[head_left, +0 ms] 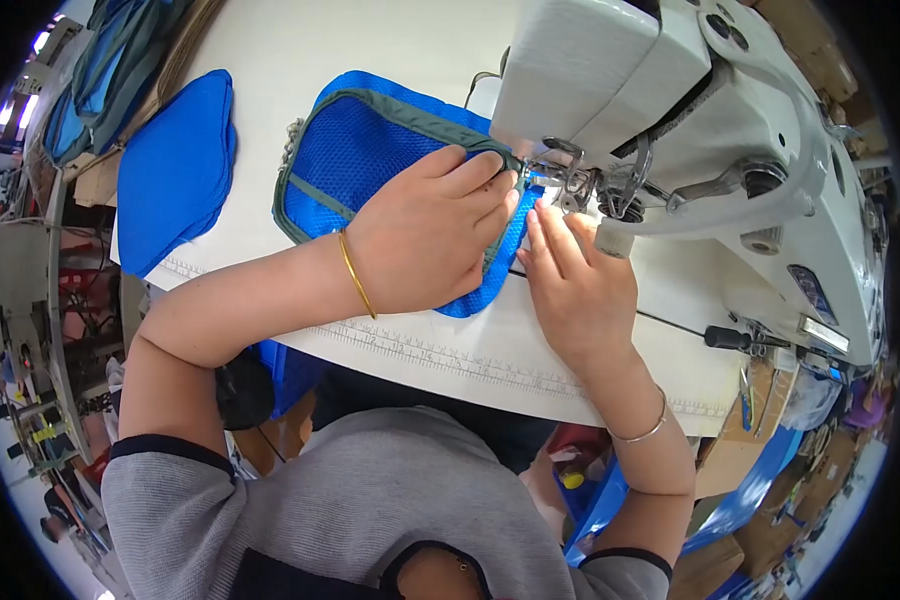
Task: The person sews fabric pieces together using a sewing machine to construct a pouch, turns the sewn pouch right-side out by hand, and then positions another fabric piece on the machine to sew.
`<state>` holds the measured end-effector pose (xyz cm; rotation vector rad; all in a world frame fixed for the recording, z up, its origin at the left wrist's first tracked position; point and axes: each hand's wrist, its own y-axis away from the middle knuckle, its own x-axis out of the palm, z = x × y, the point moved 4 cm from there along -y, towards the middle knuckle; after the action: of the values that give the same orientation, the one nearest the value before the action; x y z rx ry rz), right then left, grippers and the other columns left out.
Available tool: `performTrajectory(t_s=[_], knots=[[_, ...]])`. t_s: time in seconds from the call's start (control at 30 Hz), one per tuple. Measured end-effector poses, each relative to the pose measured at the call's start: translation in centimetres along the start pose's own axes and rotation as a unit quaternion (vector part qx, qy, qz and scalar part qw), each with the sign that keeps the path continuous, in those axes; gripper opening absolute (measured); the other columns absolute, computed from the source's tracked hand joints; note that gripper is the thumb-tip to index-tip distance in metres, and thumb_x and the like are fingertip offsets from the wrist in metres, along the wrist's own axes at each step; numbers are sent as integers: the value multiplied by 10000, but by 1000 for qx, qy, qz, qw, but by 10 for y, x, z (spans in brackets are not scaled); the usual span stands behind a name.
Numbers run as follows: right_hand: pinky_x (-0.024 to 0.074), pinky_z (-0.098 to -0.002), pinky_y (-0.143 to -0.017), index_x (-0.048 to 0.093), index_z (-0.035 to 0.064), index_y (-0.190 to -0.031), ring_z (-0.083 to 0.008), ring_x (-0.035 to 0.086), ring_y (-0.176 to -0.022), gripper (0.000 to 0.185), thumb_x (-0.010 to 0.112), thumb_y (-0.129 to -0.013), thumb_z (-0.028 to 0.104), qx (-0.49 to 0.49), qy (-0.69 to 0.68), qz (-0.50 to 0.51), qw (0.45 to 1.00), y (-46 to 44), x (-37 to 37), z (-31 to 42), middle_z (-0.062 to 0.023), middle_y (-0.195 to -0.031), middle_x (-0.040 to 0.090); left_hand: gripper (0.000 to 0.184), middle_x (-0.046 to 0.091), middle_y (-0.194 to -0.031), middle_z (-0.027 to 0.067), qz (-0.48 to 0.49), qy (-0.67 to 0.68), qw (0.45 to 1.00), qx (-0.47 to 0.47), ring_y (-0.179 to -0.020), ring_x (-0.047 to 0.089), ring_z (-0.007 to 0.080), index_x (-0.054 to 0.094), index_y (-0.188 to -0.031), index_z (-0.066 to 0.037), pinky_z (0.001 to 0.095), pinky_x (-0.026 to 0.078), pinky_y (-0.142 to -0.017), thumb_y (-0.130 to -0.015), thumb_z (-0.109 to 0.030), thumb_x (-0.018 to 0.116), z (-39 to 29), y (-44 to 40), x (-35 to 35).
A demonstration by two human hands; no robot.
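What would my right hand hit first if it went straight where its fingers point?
Your right hand would probably meet the metal presser-foot assembly first, just beyond the fingertips, though depth is unclear.

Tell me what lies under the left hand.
Under the left hand is a blue mesh piece with grey-green binding, visible around it. What the hand directly covers cannot be seen.

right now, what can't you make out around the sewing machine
Needle tip and stitch, head view: hidden among the metal parts of the sewing machine.
Whether the left hand grips or only presses the blue mesh piece, head view: hidden by the back of that hand.
Machine's top, head view: cut off by the upper edge.
Any lettering on the dark panel, head view: too small to read.
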<state>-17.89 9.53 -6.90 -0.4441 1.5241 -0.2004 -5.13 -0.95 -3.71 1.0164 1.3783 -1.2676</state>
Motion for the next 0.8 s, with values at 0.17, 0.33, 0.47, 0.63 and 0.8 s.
performTrajectory(t_s=[0.17, 0.33, 0.47, 0.63, 0.8], knots=[[511, -345, -691, 728, 20, -1135, -217, 641, -1017, 339, 764, -837, 177, -5, 4, -14, 1000, 0, 0, -1, -58, -1184, 699, 533, 655, -1254, 152, -14, -18, 1000, 1, -1251, 512, 259, 659, -1200, 65, 365, 401, -1063, -807, -294, 697, -3, 1, 2], [494, -349, -733, 730, 32, -1137, -212, 630, -1029, 343, 767, -834, 188, 0, 10, -28, 1000, 0, -3, -1, -44, -1194, 698, 546, 655, -1252, 152, 0, -24, 1000, -6, -1238, 513, 255, 658, -1202, 63, 361, 411, -1032, -796, -298, 704, -5, -2, 3], [497, -347, -750, 729, 30, -1119, -235, 632, -1041, 333, 770, -827, 186, 0, 21, -27, 999, -3, -5, -1, -43, -1204, 694, 535, 656, -1239, 155, 4, -19, 1000, -6, -1207, 521, 251, 660, -1190, 58, 358, 422, -995, -782, -286, 705, -4, -4, 2], [552, -403, -845, 713, -29, -1081, -294, 656, -1104, 332, 776, -825, 173, -107, -89, -26, 990, 8, -5, 13, -138, -1221, 681, 501, 657, -1234, 160, -16, 16, 1000, -16, -1195, 525, 251, 665, -1160, 54, 361, 424, -985, -761, -246, 704, -3, -3, 4], [538, -418, -930, 697, -100, -1037, -344, 639, -1137, 354, 714, -893, 222, -125, -108, -16, 986, 9, -8, 15, -246, -1177, 681, 474, 659, -1233, 152, -33, 0, 999, -21, -1193, 530, 255, 668, -1145, 49, 362, 427, -979, -756, -221, 701, -4, -3, 3]])
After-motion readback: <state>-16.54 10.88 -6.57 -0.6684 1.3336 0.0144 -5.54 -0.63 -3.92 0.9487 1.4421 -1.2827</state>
